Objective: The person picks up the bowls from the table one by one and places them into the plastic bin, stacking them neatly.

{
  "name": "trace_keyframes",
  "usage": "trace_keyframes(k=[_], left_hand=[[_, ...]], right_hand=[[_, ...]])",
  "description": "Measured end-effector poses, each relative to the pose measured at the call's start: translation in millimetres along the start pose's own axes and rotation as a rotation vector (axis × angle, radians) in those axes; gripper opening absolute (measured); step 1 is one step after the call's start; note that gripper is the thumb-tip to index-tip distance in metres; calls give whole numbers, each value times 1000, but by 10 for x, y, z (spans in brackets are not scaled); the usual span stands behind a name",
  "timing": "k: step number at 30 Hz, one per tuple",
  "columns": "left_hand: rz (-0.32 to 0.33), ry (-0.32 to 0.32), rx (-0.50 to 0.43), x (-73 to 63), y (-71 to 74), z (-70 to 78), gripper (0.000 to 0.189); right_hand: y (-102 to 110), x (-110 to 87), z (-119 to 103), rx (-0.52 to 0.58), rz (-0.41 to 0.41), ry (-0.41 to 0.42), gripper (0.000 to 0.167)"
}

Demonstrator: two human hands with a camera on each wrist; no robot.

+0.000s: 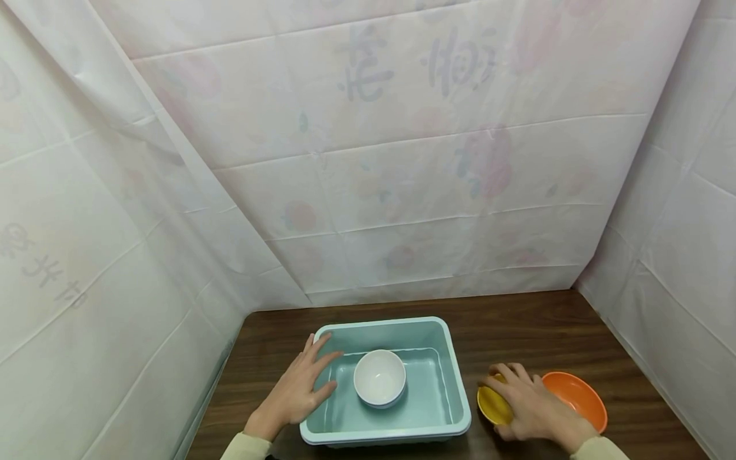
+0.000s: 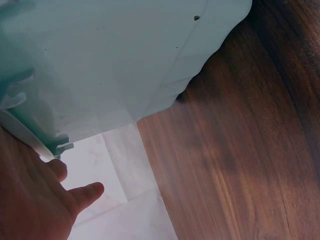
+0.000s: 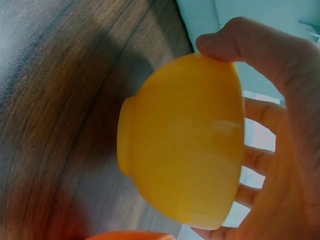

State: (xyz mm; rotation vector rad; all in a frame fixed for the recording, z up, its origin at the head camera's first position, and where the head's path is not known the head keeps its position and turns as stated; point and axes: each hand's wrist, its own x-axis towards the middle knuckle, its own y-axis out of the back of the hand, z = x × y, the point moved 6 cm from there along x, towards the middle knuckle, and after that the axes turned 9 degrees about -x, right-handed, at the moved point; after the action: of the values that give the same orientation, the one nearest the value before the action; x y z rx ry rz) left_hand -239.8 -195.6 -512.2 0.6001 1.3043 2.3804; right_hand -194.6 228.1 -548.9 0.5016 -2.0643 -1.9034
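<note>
My right hand grips a yellow bowl by its rim, to the right of a light blue-green plastic basin. In the right wrist view, the thumb presses one side of the rim of this yellow bowl and the fingers reach across its mouth; its foot is close over the wood. At the basin's left rim is my left hand, its fingers spread and reaching over the edge with nothing held. Inside the basin a white bowl stands upright near the middle.
An orange bowl sits on the dark wood table just right of my right hand, partly hidden by it. Pale printed sheeting hangs behind the table and along both sides.
</note>
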Motion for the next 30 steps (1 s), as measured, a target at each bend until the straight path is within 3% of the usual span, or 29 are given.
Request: trace_keyframes(k=[17,30], left_hand=[[0,-4,0,3,7,4,52],[-4,-6,4,3,9,12,51]], right_hand=[[-105,-4,-7,68,-97,-43,82],[-62,3,22,28,-58,-39,83]])
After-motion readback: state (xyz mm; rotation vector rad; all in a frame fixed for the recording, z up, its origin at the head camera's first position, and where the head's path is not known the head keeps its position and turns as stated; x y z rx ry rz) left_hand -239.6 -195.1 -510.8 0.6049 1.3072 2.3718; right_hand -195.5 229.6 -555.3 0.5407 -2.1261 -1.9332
